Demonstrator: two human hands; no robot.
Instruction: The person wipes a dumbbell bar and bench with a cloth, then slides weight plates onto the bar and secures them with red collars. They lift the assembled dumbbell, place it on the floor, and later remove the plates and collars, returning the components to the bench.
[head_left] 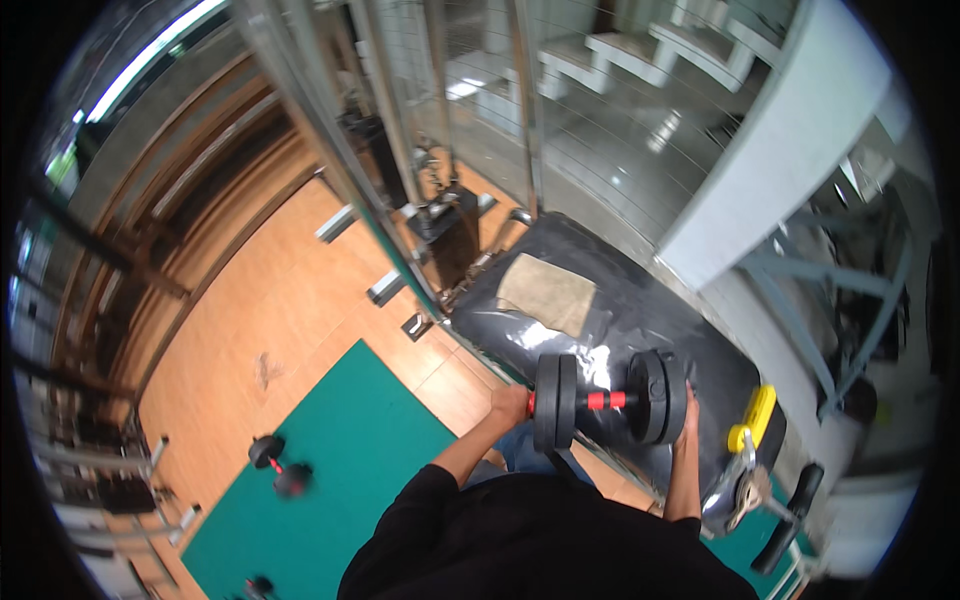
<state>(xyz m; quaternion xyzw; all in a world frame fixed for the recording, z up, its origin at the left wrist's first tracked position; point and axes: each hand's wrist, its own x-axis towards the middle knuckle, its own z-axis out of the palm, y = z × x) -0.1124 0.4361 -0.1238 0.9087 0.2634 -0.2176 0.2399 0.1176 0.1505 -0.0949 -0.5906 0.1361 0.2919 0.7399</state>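
1. A black dumbbell with a red grip sits between the person's two hands, held up in front of the body and over the near edge of a black padded worktop.
2. The left hand presses against the outer face of the left pair of plates; the fingers lie flat against that end, though how they curl is hidden behind the plates.
3. The right hand cups the outer face of the right pair of plates; its fingers lie along the plate rim, and I cannot tell how far apart they are.
4. Neither hand is on the red grip, which shows bare between the two plate stacks.
5. The dumbbell's long axis runs left to right across the view, nearly level, the right end a touch nearer the worktop's middle.
6. A tan cloth lies flat on the worktop, well beyond the dumbbell.
7. A yellow knob sits at the worktop's right corner, just beside the right hand.
8. A second, smaller dumbbell rests on the green floor mat to the left, well apart.
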